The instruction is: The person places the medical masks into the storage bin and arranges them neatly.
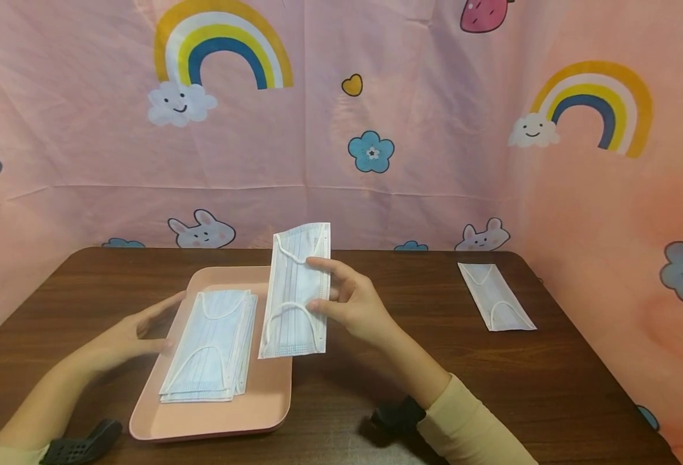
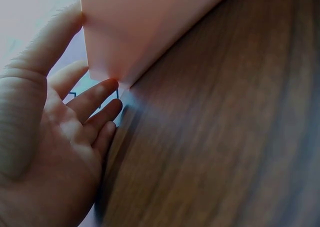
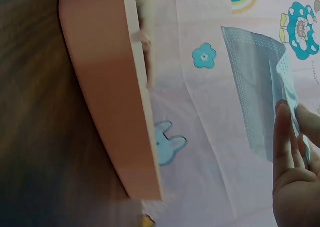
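Note:
A pale blue face mask (image 1: 292, 284) with white ear loops is raised over the right edge of the pink tray (image 1: 214, 423). My right hand (image 1: 361, 307) pinches the mask by its right edge; in the right wrist view the mask (image 3: 257, 92) bends slightly beside thumb and fingers. A stack of similar masks (image 1: 210, 336) lies inside the tray, ear loops facing up. At the tray's left side is my left hand (image 1: 115, 339), thumb and fingers spread. The left wrist view has its fingertips (image 2: 110, 87) against the tray's outer wall (image 2: 135, 27).
Another mask (image 1: 495, 297) lies flat at the right of the brown wooden table (image 1: 411, 284). A pink patterned cloth (image 1: 434, 129) hangs behind and at both sides. Black straps (image 1: 82, 445) are at my wrists.

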`<state>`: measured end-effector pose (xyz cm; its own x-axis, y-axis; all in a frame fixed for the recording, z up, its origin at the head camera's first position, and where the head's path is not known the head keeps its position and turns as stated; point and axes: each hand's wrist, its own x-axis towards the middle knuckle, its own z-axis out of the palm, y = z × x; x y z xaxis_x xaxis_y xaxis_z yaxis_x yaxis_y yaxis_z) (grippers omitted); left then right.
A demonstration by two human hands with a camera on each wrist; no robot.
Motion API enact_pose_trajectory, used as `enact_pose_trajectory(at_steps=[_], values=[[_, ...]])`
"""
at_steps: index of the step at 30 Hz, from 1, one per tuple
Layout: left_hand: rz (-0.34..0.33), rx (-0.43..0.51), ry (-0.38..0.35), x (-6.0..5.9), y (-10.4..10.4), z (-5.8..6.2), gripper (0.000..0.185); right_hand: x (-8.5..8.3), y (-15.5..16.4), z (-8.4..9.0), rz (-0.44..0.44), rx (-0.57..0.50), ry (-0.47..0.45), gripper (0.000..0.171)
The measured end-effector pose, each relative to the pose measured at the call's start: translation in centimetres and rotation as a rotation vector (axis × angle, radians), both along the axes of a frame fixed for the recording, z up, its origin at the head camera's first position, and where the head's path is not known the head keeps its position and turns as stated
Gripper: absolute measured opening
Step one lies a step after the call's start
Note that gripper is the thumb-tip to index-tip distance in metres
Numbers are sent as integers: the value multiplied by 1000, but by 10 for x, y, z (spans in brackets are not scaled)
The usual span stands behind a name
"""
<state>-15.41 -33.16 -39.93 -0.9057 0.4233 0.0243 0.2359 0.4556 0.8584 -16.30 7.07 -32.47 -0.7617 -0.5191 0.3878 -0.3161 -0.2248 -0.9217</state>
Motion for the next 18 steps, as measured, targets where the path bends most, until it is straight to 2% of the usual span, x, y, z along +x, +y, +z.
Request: enact_pose_trajectory(at_steps=[8, 18], values=[[-9, -19, 24, 0, -3, -3, 82, 6, -34, -15, 87, -22, -103, 61], [-15, -17, 50, 0, -2, -1, 81, 5, -63, -24, 103, -24, -188, 60]])
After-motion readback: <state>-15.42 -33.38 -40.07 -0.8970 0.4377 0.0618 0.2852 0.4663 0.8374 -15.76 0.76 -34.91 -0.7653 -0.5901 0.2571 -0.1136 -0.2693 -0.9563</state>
